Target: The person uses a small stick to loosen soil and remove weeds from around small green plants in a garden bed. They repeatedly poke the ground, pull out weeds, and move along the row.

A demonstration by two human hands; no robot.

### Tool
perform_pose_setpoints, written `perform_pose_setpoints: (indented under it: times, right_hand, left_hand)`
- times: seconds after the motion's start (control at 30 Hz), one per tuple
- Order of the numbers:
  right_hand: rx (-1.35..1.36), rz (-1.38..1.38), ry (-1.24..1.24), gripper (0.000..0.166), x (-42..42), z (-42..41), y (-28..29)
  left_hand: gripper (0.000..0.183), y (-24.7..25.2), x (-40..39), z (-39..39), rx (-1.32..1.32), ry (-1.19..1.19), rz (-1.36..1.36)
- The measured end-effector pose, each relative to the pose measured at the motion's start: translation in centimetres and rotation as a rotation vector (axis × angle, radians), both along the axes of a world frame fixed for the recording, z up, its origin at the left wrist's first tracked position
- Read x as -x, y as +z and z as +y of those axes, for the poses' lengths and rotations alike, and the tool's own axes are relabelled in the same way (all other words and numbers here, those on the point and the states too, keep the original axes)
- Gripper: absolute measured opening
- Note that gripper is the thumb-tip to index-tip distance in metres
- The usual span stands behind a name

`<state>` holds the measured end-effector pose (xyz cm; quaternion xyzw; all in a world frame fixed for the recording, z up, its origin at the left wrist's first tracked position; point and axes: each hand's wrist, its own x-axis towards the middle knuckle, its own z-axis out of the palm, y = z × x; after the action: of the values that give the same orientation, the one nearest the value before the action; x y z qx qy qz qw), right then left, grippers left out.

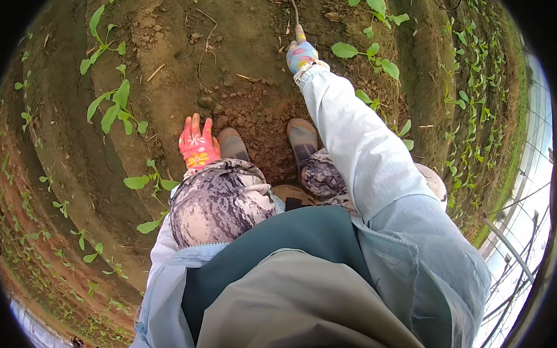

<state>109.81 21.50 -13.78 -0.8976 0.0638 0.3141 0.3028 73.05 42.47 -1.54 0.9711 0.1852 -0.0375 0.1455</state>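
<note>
My right hand (pixel 302 53), in a light blue patterned glove, reaches forward at the top middle, its finger extended along a thin metal rod (pixel 294 7) that runs up from the fingertips; the hand is closed on this rod, and its far end is cut off by the picture's edge. Low at the left, beside my knee, my left hand (pixel 198 143) wears a red flowered glove, fingers spread, holding nothing. A leafy seedling (pixel 119 104) stands left of that hand. More seedlings (pixel 374 57) grow right of the right hand.
Loose reddish clods (pixel 258 110) lie before my boots (pixel 303 140). Rows of young plants (pixel 478 89) run along both sides. A dry stem (pixel 208 45) lies on the soil bed. Greenhouse framing (pixel 513 245) shows at the right.
</note>
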Motion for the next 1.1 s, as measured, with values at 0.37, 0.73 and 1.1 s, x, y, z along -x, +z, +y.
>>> perform_pose_setpoints:
  times: [0.37,0.73,1.1]
  right_hand:
    - [0.083,0.095,0.046,0.058,11.3,-2.2,4.7]
    - [0.288,0.058,0.211,0.062,23.3,-7.0,14.9]
    - [0.266,0.024,0.18,0.055,25.3,-6.9,21.1]
  left_hand:
    - [0.042,0.0,-0.8,2.0,-0.1,0.048,-0.069]
    - [0.036,-0.1,0.3,4.0,-0.118,-0.018,-0.168]
    - [0.035,-0.1,0.2,4.1,-0.071,0.042,-0.219]
